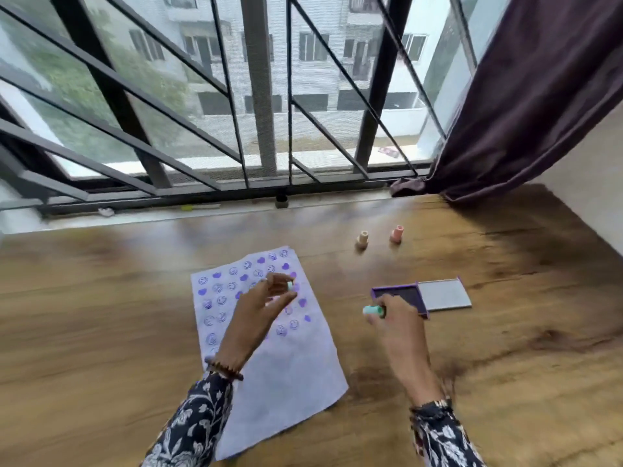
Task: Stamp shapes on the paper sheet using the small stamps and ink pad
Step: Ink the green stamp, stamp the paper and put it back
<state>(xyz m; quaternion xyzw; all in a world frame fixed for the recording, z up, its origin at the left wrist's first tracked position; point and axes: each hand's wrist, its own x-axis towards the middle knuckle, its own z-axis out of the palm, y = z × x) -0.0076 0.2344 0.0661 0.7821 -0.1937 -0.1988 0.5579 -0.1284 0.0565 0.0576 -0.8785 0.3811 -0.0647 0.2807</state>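
1. Paper sheet (290,382) is lying flat on the wooden tabletop (505,332), a bit left of centre, tilted w/ its far end leaning right. Top half is covered in purple prints, smiley faces + hearts; the near half is blank.
2. Left hand (256,308) is hovering over the stamped part of the sheet, fingers curled and pinching a small mint-green piece (290,285) at the tips. Looks like a stamp cap, but it's too blurry to be sure. It's off the paper, not touching.
3. Right hand (394,318) is gripping a mint-green stamp (373,310) sideways, its end pointing left. It's sitting between the sheet and the ink pad, above the tabletop.
4. Ink pad (401,296) is lying open just beside the right hand, purple tray w/ dark pad facing up, grey lid (443,294) folded out flat on its right side.
5. Two more stamps are standing upright farther back toward the window, well apart from the hands: a beige stamp (362,239) and a pink stamp (397,233), near each other but not touching.
6. Dark purple curtain (526,112) is hanging at the right, its hem resting on the tabletop's far corner.
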